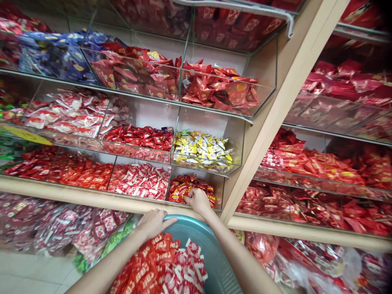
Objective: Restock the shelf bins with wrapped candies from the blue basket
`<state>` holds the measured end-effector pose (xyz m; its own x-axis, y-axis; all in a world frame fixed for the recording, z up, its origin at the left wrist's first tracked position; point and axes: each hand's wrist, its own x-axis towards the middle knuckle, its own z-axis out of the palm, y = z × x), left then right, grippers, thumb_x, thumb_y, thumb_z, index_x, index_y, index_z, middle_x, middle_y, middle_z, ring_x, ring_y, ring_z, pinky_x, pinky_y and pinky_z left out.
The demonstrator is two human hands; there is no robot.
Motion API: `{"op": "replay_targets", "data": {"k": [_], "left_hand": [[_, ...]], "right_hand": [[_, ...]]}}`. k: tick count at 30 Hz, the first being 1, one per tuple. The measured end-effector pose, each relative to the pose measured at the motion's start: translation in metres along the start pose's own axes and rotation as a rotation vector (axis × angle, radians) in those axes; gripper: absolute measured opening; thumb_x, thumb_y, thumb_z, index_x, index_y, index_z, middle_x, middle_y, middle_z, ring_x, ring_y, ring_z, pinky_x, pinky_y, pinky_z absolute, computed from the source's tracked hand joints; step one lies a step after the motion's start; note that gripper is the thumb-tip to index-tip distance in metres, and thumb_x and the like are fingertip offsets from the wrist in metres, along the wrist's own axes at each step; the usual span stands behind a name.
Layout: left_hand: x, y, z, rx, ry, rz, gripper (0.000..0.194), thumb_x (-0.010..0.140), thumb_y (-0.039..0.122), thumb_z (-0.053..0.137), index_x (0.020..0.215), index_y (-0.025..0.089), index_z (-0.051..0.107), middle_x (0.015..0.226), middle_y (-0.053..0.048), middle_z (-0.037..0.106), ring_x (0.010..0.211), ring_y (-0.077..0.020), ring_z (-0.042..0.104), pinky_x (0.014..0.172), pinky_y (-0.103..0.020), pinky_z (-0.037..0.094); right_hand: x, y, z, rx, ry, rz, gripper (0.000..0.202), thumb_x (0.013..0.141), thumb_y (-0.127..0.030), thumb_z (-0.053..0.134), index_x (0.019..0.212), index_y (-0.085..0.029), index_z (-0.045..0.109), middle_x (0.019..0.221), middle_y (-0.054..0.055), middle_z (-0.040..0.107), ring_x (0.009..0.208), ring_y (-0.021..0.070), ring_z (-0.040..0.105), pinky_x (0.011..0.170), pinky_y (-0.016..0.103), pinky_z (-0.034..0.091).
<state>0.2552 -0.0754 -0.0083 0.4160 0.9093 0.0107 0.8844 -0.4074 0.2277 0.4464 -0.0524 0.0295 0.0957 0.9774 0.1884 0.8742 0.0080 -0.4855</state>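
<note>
My left hand (151,223) is closed on the far left rim of a teal plastic basket (214,241), its thumb lying along the edge. Inside the basket are orange-red wrapped candies (153,261) and a pile of pink-and-white wrapped candies (185,271). Reaching past the rim, my right hand (198,200) is in the lowest shelf's right-end bin, among small red-and-yellow wrapped candies (180,188). Its fingers are curled down against those candies, and whatever lies between the fingertips is hidden.
Clear-walled bins hold yellow-and-white candies (203,149), pink-and-white candies (142,179) and blue packets (61,55). A slanting wooden post (275,110) separates another shelf unit at right. Bagged candies (61,228) lie beneath the wooden ledge (76,199), above a tiled floor (30,271).
</note>
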Motion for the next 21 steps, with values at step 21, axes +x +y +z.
{"op": "replay_targets", "data": {"k": [21], "left_hand": [[0.0, 0.002, -0.001, 0.011, 0.007, 0.0, 0.069, 0.081, 0.07, 0.019, 0.081, 0.019, 0.066, 0.085, -0.016, 0.071, 0.085, -0.0315, 0.065, 0.071, -0.036, 0.045]], "right_hand": [[-0.142, 0.045, -0.033, -0.143, -0.483, -0.158, 0.002, 0.064, -0.021, 0.065, 0.064, -0.021, 0.064, 0.077, 0.001, 0.066, 0.075, 0.0179, 0.059, 0.063, 0.025, 0.04]]}}
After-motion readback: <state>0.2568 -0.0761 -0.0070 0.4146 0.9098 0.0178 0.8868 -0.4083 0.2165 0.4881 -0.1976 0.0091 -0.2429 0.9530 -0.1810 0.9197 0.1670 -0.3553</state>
